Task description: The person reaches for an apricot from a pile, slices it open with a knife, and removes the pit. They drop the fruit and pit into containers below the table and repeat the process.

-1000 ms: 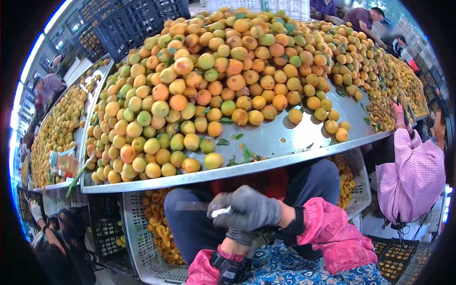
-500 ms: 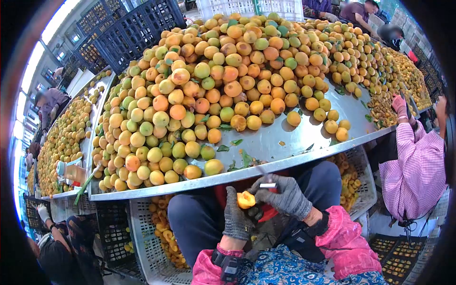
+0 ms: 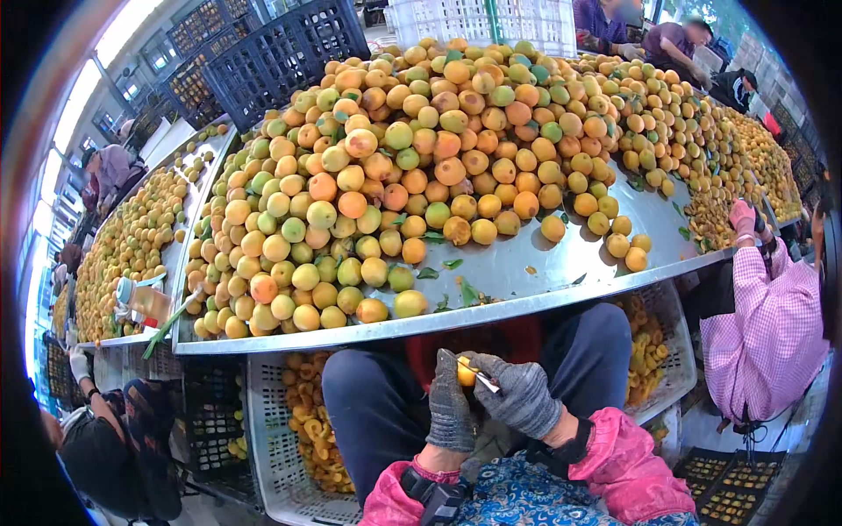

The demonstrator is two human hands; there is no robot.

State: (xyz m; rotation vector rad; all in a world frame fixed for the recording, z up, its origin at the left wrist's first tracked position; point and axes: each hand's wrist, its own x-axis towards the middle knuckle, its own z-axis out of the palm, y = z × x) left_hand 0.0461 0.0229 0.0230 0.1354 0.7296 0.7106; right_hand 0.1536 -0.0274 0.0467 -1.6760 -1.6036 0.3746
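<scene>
I watch the left hand (image 3: 451,410) grip a yellow fruit (image 3: 466,372), the right hand (image 3: 524,399) a knife (image 3: 486,381). A fruit pile (image 3: 395,184) tops the metal table (image 3: 561,263).

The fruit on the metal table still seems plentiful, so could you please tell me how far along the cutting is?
Already done: cut pieces lie in the white baskets by both legs. In hand: the left hand holds one fruit, with the knife in the right hand at it. Left: a large heap of whole fruit on the metal table, so much seems to remain.
</scene>
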